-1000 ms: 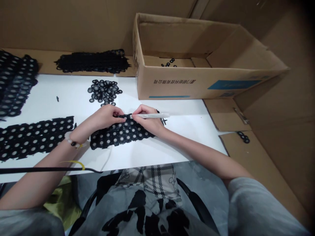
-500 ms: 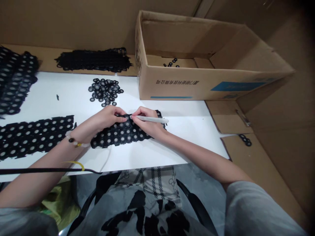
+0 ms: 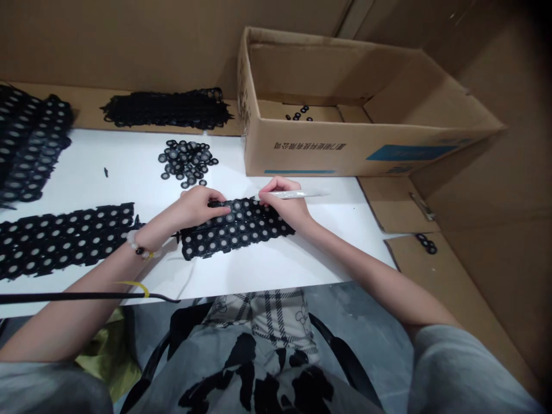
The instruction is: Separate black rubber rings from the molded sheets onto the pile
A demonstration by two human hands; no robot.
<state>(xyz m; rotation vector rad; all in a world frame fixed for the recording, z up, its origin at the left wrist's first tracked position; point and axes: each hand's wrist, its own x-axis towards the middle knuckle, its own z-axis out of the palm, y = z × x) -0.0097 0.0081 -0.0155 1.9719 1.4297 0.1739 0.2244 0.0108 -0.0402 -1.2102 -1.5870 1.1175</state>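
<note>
A black sheet of joined round pieces with pale centres (image 3: 235, 233) lies on the white table in front of me. My left hand (image 3: 199, 207) grips its far left edge, the thumb lying on top and the fingers curled at the back. In my right hand (image 3: 290, 202) is a slim white pen-like tool (image 3: 308, 194), pinched between thumb and fingers. Its tip points left at the sheet's far edge; whether it touches cannot be made out. Behind the hands sits a pile of loose black rings (image 3: 187, 161).
Another dotted black sheet (image 3: 64, 238) lies at left, with a stack of sheets (image 3: 30, 149) beyond it. Black strips (image 3: 166, 108) are piled at the back. A cardboard box (image 3: 297, 146) holds a few rings. A black cable (image 3: 86, 297) crosses the front left.
My right hand and the white tool have moved right along the sheet's far edge, away from my left hand. The sheet and left hand appear slightly further right.
</note>
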